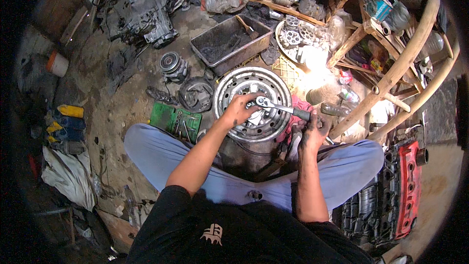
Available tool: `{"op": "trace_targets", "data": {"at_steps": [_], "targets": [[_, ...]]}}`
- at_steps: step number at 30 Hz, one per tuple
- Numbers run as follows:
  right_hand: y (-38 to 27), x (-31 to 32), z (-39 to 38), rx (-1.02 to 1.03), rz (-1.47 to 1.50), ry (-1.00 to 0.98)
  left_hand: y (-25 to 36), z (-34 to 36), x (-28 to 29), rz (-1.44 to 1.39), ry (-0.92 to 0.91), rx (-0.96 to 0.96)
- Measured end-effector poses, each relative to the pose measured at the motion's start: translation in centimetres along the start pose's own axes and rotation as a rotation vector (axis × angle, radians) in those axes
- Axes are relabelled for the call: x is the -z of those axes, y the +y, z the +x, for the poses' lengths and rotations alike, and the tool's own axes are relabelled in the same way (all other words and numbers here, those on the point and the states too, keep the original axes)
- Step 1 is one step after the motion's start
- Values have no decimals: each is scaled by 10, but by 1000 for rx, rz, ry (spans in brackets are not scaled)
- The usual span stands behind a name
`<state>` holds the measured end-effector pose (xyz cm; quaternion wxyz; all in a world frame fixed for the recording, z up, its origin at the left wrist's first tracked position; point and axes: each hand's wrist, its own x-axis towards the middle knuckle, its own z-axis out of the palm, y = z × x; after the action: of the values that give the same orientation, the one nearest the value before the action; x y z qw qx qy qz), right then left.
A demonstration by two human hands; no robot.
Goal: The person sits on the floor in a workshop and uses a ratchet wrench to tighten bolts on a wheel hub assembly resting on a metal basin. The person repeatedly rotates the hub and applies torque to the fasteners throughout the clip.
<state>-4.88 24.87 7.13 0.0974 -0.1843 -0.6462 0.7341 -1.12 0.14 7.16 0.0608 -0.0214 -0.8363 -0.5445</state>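
A steel wheel rim [224, 128] lies flat on the floor between my bent legs, with a pale metal part [253, 117] in its middle. Over that part is the head of a ratchet wrench [281, 107], its dark-ended handle reaching right. My right hand [314, 131], smeared black, has its fingers closed at the handle's end. My left hand [238, 111] reaches over the rim, fingers curled beside the ratchet head; what they grip is hidden. Left of the rim, an open green socket case [177, 118] holds sockets and tools.
Beyond the rim stands a grimy metal tub [229, 61] with a brush [247, 26] in it. A pulley part [171, 66] sits left of it. A wooden frame [408, 61] rises at right; a red-topped engine part [408, 190] lies lower right. A pink cloth [296, 112] touches the rim.
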Motion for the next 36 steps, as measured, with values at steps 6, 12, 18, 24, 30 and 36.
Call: {"op": "trace_targets", "data": {"at_steps": [6, 12, 18, 24, 30, 36], "targets": [[-4, 11, -20, -76, -13, -41, 7, -2, 6, 40, -58, 11], [20, 32, -60, 127, -171, -5, -1, 1, 6, 96, -54, -3], [29, 48, -126, -158, -108, -181, -28, -2, -9, 158, -9, -42], [10, 43, -104, -278, 60, -136, -30, -5, -18, 75, 57, -40], [-20, 9, -51, -288, 165, 11, -59, -7, -35, 63, 143, -154], [-18, -31, 4, -436, 222, 113, -65, -9, -34, 27, 149, -178]]}}
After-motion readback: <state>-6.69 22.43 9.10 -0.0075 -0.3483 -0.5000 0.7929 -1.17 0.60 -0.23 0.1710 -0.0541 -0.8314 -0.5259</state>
